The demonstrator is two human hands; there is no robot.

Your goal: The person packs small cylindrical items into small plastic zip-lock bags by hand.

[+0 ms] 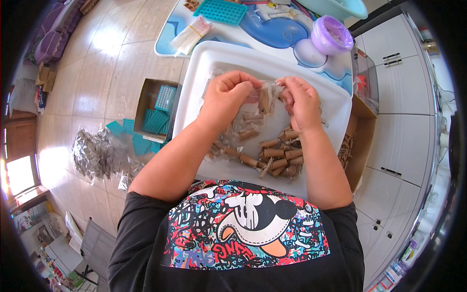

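Above a white plastic tub (194, 68), both my hands are closed in pinches around a small clear plastic bag (265, 100) with a brown cardboard tube in it. My left hand (227, 97) grips the bag's left upper side between thumb and fingers. On the other side, my right hand (302, 103) pinches the bag's right edge, its fingertips partly hidden. Below the hands, loose brown cardboard tubes (275, 153) with wispy ends lie heaped in the tub's near right part. More bagged tubes (248, 132) lie under my left hand, partly covered by it.
A table with a blue cartoon print stands beyond, bearing a bundle of clear bags (193, 35), a teal tray (221, 11) and a purple lined bowl (332, 35). Left of the tub, a cardboard box (146, 97) holds teal trays; a grey plastic heap (99, 153) lies on the floor. Another box (364, 131) stands right.
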